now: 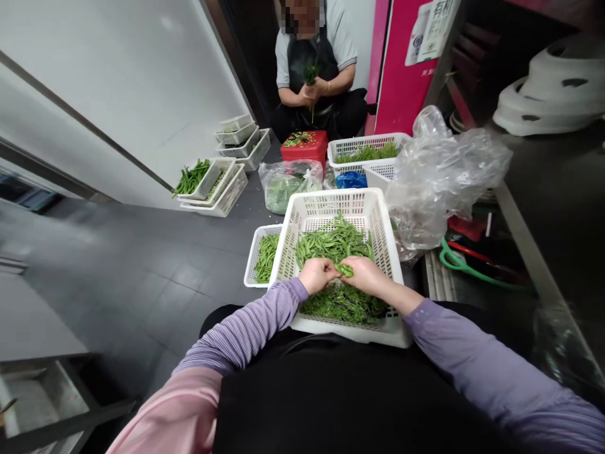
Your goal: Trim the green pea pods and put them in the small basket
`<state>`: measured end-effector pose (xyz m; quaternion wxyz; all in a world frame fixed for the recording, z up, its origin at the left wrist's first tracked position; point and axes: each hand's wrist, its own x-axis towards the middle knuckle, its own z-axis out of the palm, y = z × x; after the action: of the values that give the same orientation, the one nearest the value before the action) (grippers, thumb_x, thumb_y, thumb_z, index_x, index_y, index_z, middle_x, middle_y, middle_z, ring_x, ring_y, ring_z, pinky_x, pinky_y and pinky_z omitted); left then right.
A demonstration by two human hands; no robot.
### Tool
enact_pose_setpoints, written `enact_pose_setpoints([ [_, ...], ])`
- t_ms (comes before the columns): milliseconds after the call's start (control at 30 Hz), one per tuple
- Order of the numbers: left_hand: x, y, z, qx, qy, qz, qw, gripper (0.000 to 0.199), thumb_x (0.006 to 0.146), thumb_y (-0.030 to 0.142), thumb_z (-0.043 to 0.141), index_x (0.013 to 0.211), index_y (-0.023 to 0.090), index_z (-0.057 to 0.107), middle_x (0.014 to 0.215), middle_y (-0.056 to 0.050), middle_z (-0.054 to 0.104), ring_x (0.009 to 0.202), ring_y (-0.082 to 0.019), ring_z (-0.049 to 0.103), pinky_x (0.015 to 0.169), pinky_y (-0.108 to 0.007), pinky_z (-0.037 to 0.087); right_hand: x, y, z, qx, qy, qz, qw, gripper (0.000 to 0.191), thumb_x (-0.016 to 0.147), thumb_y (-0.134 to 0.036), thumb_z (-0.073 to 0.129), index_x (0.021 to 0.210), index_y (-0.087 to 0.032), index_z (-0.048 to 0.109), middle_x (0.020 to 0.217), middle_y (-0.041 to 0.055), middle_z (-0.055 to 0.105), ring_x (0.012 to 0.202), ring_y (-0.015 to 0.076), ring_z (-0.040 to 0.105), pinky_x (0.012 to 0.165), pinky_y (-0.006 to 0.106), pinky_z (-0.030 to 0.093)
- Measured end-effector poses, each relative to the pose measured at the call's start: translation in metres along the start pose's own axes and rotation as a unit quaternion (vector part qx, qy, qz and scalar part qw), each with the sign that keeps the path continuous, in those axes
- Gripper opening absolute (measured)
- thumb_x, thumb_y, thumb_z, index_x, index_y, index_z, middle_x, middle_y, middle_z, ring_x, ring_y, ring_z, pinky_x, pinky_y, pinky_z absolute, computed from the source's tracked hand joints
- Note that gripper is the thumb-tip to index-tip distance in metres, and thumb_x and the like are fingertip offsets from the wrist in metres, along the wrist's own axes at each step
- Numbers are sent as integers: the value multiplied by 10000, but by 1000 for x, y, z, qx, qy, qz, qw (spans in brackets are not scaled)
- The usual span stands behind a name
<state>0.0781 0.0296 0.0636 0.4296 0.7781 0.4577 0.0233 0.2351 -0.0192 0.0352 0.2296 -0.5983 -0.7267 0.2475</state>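
A large white plastic basket (392, 252) stands in front of my lap. Green pea pods (333, 239) lie in its far part, and a darker heap of thin green trimmings (347, 306) fills the near part. My right hand (366, 275) is closed around a few pea pods (345, 270), which show between thumb and fingers. Pinched together, the fingertips of my left hand (317, 275) meet the right fingers beside those pods. Whatever lies in the left pinch is too small to make out. Both hands are above the basket's middle.
A smaller basket (250, 258) of pods stands left. Beyond are a bagged green vegetable (288, 189), a red stool (305, 148) and another basket (335, 151). Clear plastic bags (435, 183) crowd the right, near green-handled scissors (449, 255). A co-worker (314, 69) holds greens opposite.
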Motion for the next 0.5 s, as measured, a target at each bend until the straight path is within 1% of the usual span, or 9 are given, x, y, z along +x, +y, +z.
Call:
enact_pose_setpoints([
  [33, -6, 4, -2, -99, -9, -37, 994, 153, 748, 257, 561, 742, 105, 568, 565, -7, 555, 521, -104, 547, 529, -231, 457, -3, -3, -1, 5, 18, -7, 1000, 157, 699, -241, 582, 841, -184, 616, 831, 54, 619, 792, 190, 566, 704, 269, 406],
  [100, -15, 9, -1, -272, -21, -81, 959, 134, 739, 211, 577, 775, 84, 553, 576, -15, 572, 488, -96, 554, 483, -221, 460, -11, -8, -3, 20, 48, -11, 999, 138, 705, -248, 576, 824, -190, 612, 815, 42, 614, 768, 179, 563, 685, 261, 405],
  [167, -22, 12, 2, -377, -10, -92, 922, 131, 719, 166, 599, 784, 65, 546, 602, -38, 594, 514, -104, 581, 491, -218, 477, -17, -11, -5, 33, 70, -7, 997, 130, 696, -240, 581, 814, -193, 609, 815, 37, 609, 754, 176, 559, 672, 261, 403],
  [233, -26, 14, 4, -430, 9, -89, 899, 130, 711, 143, 609, 780, 54, 544, 604, -51, 602, 530, -112, 594, 508, -224, 495, -20, -13, -4, 46, 91, -2, 995, 110, 691, -229, 576, 790, -192, 607, 799, 35, 607, 734, 173, 555, 653, 262, 401],
  [300, -29, 16, 6, -468, 27, -72, 880, 126, 716, 138, 602, 783, 50, 543, 616, -55, 605, 528, -114, 594, 512, -232, 507, -21, -15, -4, 72, 111, 0, 991, 90, 688, -224, 570, 764, -190, 604, 759, 28, 604, 699, 167, 549, 627, 261, 399],
  [400, -27, 13, 8, -525, 19, -43, 850, 133, 731, 139, 579, 821, 45, 551, 655, -62, 604, 534, -98, 586, 517, -208, 502, -20, -19, -8, 126, 130, 4, 983, 109, 669, -233, 580, 763, -185, 606, 736, 21, 611, 674, 162, 548, 626, 267, 405],
  [433, -25, 9, 10, -532, 9, -45, 846, 132, 740, 134, 563, 837, 45, 553, 669, -63, 602, 540, -88, 583, 528, -196, 498, -19, -20, -10, 147, 131, 10, 980, 126, 661, -245, 589, 769, -182, 608, 741, 21, 617, 676, 163, 552, 637, 272, 409],
  [467, -23, 2, 13, -523, 5, -59, 851, 126, 753, 125, 540, 850, 46, 551, 673, -60, 597, 539, -78, 576, 535, -188, 492, -19, -21, -13, 168, 132, 22, 977, 147, 654, -261, 599, 774, -177, 610, 746, 22, 623, 681, 165, 556, 649, 277, 413],
  [500, -21, -6, 16, -487, 8, -87, 869, 118, 767, 118, 514, 859, 51, 546, 662, -50, 588, 526, -68, 566, 532, -183, 485, -19, -21, -16, 192, 132, 38, 972, 172, 647, -282, 610, 779, -172, 613, 753, 24, 629, 685, 167, 560, 659, 281, 416],
])
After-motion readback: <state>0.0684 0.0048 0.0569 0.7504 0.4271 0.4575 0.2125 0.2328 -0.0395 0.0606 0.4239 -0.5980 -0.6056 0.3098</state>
